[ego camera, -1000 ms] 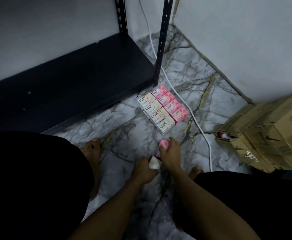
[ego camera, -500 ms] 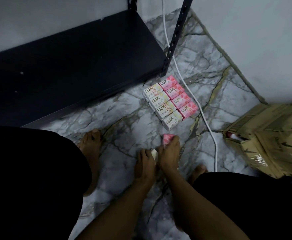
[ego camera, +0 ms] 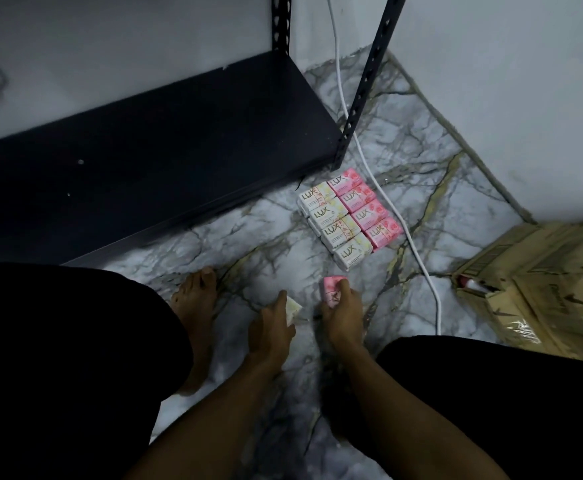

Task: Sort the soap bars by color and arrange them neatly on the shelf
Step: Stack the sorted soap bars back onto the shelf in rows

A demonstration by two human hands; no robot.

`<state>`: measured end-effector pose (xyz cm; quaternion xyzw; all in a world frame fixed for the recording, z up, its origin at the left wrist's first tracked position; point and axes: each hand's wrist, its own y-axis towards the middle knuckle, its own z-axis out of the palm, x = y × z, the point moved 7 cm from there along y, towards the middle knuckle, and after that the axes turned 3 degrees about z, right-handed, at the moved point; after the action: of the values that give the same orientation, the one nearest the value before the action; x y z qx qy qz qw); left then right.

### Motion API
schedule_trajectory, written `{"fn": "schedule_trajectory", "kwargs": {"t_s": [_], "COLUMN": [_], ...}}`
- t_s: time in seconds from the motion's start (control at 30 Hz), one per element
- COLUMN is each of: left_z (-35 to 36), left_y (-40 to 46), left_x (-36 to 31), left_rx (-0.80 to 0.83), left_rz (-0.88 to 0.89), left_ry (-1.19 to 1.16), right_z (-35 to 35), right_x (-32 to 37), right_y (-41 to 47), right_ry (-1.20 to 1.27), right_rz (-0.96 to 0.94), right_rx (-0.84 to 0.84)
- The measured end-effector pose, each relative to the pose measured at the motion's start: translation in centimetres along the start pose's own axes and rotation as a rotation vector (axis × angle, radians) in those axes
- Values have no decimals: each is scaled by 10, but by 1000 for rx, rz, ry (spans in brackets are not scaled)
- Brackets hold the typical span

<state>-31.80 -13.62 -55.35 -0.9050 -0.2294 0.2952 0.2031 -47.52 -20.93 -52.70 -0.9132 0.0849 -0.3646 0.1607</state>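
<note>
Crouched over marble floor (ego camera: pixel 269 258), knees dark at 7 and 4 o'clock. Left hand (ego camera: pixel 272 325) curled round a cream soap bar (ego camera: pixel 293 307); right hand (ego camera: pixel 341 311) grips a pink soap bar (ego camera: pixel 331 289), held upright. Since a second ago the hands have drawn apart, floor now showing between them. Bare foot (ego camera: pixel 195 299) at 9 o'clock of the hands. Open floor between hands and the soap block at 12 o'clock: cream row (ego camera: pixel 331 225) on its left, pink row (ego camera: pixel 364 206) touching on its right, unmoved. White cable (ego camera: pixel 418 258) runs just beside the pink row's outer edge. Cardboard box (ego camera: pixel 539 289) at 3 o'clock closes that side. Dark shelf (ego camera: pixel 151 161) at 10–11 o'clock, its front edge slanting, corner post (ego camera: pixel 362 95) just beyond the block. Walls meet beyond.
</note>
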Motion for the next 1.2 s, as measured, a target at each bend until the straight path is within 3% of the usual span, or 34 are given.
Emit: {"fn": "schedule_trajectory", "kwargs": {"t_s": [0.17, 0.27, 0.47, 0.7, 0.83, 1.03, 1.2], "left_z": [-48, -103, -242, -421, -507, -584, -598], "left_y": [-10, -20, -64, -154, -212, -253, -235], "left_x": [20, 24, 1, -19, -25, 0, -5], "left_rx": [-196, -370, -550, -879, -1037, -1167, -1132], "left_rz": [-141, -176, -54, 234, 331, 260, 246], "left_ry": [-348, -414, -643, -619, -518, -427, -397], "right_z": [9, 3, -30, -94, -121, -141, -155], "right_x": [32, 74, 200, 372, 451, 551, 590], "right_y": [-17, -29, -43, -112, -150, -182, -167], "right_ry": [186, 277, 464, 697, 708, 526, 396], "right_rz": [-70, -119, -301, -650, -820, -1036, -1033], "right_rx": [59, 113, 163, 224, 253, 237, 163]}}
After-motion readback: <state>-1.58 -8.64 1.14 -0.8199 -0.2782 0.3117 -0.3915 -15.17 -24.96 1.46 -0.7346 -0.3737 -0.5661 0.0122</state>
